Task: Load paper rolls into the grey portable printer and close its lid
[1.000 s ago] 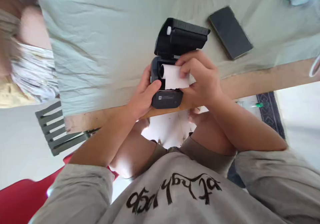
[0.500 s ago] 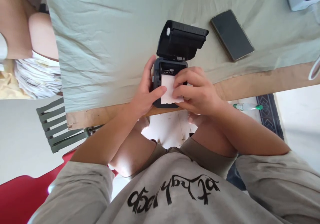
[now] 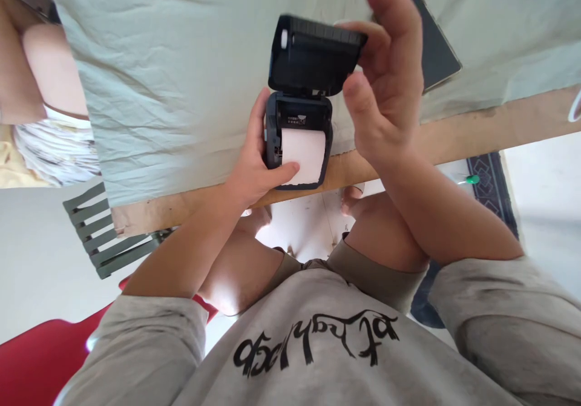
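My left hand [image 3: 258, 167] is closed round the left side of a small black label printer [image 3: 271, 129], its thumb pressing on the paper's lower left. White paper [image 3: 308, 152] lies in the printer's bay and reaches its front edge. The printer's hinged lid [image 3: 315, 61] stands raised at the back, with a dark roller along its edge. At the lid's right side is my right hand [image 3: 390, 73], fingers spread, some fingertips reaching behind the lid's edge. Its thumb is apart from the lid, and nothing shows in its palm.
A dark phone [image 3: 438, 46] lies right of my right hand, partly covered by it. A pale cloth [image 3: 181, 79] covers the table [image 3: 490, 115], whose bare wooden edge faces me. Another person's leg [image 3: 54, 61] shows at left, above a green slatted chair [image 3: 93, 224].
My right hand has left the paper and moved up and right to the lid. The paper now lies uncovered in the printer. The left hand still holds the printer.
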A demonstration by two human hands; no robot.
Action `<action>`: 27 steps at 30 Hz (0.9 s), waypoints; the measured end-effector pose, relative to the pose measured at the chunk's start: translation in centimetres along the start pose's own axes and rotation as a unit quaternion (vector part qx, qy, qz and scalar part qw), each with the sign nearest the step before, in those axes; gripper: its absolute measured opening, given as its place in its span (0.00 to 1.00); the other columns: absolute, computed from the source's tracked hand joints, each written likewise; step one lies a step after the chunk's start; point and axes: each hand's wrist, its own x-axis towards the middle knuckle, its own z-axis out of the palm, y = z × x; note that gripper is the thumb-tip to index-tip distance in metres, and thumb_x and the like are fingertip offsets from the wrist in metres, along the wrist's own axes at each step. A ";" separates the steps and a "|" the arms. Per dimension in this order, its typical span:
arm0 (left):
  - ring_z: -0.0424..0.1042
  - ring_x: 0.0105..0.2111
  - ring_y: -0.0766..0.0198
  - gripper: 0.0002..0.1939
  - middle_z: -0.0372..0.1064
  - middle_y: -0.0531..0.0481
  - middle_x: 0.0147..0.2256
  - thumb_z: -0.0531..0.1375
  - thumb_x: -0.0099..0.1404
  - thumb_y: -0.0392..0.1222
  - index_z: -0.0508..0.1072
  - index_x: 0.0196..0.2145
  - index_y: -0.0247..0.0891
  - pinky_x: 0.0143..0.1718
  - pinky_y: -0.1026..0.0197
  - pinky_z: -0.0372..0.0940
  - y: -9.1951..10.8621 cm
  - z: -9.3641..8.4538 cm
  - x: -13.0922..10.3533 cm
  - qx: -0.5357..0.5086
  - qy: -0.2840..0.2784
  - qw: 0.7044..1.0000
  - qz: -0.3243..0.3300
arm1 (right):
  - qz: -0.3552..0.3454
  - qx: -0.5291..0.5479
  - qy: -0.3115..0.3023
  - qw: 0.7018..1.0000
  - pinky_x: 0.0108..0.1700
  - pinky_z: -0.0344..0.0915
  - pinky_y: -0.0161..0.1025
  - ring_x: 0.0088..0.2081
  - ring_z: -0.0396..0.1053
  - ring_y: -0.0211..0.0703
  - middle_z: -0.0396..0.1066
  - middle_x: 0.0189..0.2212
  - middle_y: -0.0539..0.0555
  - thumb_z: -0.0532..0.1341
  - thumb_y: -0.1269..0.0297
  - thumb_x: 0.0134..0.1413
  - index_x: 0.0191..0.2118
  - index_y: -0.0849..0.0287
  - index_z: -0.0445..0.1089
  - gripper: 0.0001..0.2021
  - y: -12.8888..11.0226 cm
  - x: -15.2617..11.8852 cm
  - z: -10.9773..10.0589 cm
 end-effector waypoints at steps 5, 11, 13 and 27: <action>0.63 0.59 0.50 0.52 0.61 0.53 0.58 0.70 0.48 0.42 0.48 0.64 0.61 0.58 0.47 0.63 -0.8 -0.4 -0.2 -0.001 0.027 0.999 -0.025 | -0.017 -0.011 -0.088 0.996 0.66 0.56 0.51 0.62 0.58 0.46 0.64 0.55 0.48 0.58 0.64 0.59 0.52 0.48 0.65 0.16 0.0 -1.1 -0.1; 0.59 0.61 0.48 0.54 0.53 0.52 0.62 0.69 0.49 0.38 0.42 0.64 0.60 0.58 0.44 0.63 -1.3 -1.0 -0.1 -0.034 -0.038 0.999 -0.007 | -0.048 -0.057 -0.192 0.979 0.69 0.47 0.58 0.65 0.53 0.53 0.58 0.61 0.53 0.60 0.64 0.54 0.43 0.54 0.67 0.09 0.4 -2.0 -0.8; 0.56 0.63 0.49 0.55 0.51 0.53 0.63 0.70 0.48 0.39 0.42 0.64 0.60 0.61 0.44 0.59 -1.2 -0.9 -0.1 -0.036 -0.043 0.998 0.004 | -0.022 -0.048 -0.195 0.979 0.69 0.46 0.57 0.66 0.51 0.52 0.59 0.60 0.52 0.60 0.61 0.55 0.44 0.53 0.67 0.10 0.6 -2.2 -0.7; 0.74 0.43 0.52 0.25 0.71 0.46 0.41 0.68 0.54 0.51 0.71 0.47 0.40 0.37 0.58 0.70 0.4 0.2 -0.7 -0.081 0.091 0.988 -0.096 | 0.208 0.114 -0.211 0.948 0.44 0.72 0.42 0.46 0.67 0.44 0.61 0.52 0.55 0.64 0.45 0.47 0.59 0.48 0.47 0.38 0.7 -2.8 0.8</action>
